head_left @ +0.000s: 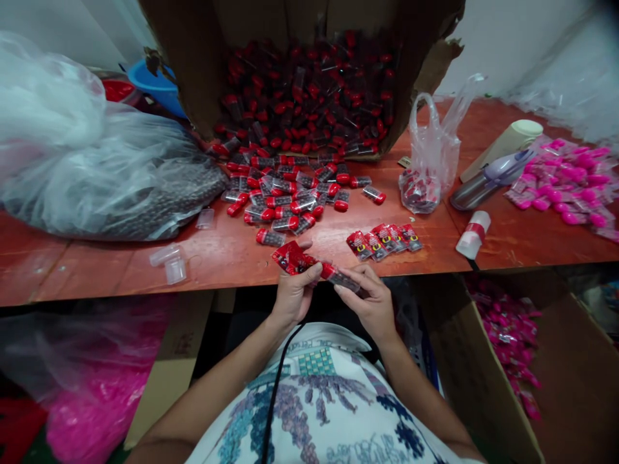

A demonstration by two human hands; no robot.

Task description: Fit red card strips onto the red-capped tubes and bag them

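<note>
My left hand (296, 290) is closed on a small stack of red printed packets (290, 256), held just over the table's front edge. Between my two hands lies a clear tube with a red cap (342, 278), dark contents showing through it. The fingers of my right hand (371, 298) pinch the tube's clear end, while its red end meets my left thumb. Just beyond my hands, a pile of similar red-capped tubes (290, 193) spreads over the table. To the right, several red packets (384, 241) lie overlapping in a row.
A torn cardboard box (193, 71) full of red-capped tubes stands behind. Left is a plastic bag of dark beads (120, 180); right are a small clear bag (435, 154), a tumbler (483, 183) and pink-capped pieces (570, 174). An open carton (570, 386) sits below right.
</note>
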